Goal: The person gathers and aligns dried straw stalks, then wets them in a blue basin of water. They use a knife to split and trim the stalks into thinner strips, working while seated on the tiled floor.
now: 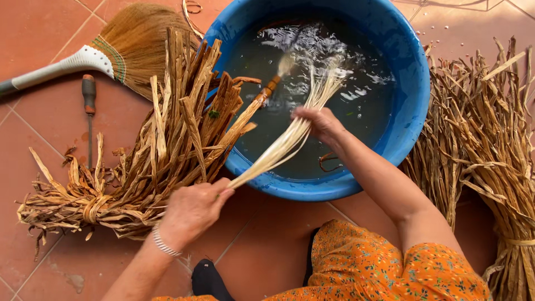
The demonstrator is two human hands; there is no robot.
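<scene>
— Fibres (290, 139): who has them?
— Both hands. Left hand (192, 209) pinches the near end; right hand (317, 124) closes round the middle, over the blue basin (415, 95).
— The far end?
— Fanned in the water. Tied bundle (139, 167) leans on the rim, broom (111, 53) behind.

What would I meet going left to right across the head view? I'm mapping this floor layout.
Screwdriver → tied bundle of dried leaves → left hand → pale fibre strands → right hand → blue basin → loose dried leaves.
</scene>
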